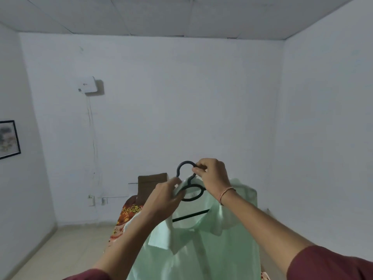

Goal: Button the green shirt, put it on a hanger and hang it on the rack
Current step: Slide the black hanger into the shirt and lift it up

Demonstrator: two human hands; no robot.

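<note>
Black hanger (186, 162) mostly hidden inside green shirt (201, 251)

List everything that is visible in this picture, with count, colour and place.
green shirt: one, pale green, centre, draped on the hanger
hanger: one, black, inside the shirt's collar
patterned cloth: one, red and orange, behind the shirt
brown board: one, brown, upright behind the cloth
wall box: one, white, far wall, upper left
framed picture: one, black frame, left wall
sleeves: two, maroon, bottom corners
left hand: one, grips the shirt collar
right hand: one, pinches the hanger's hook
</note>
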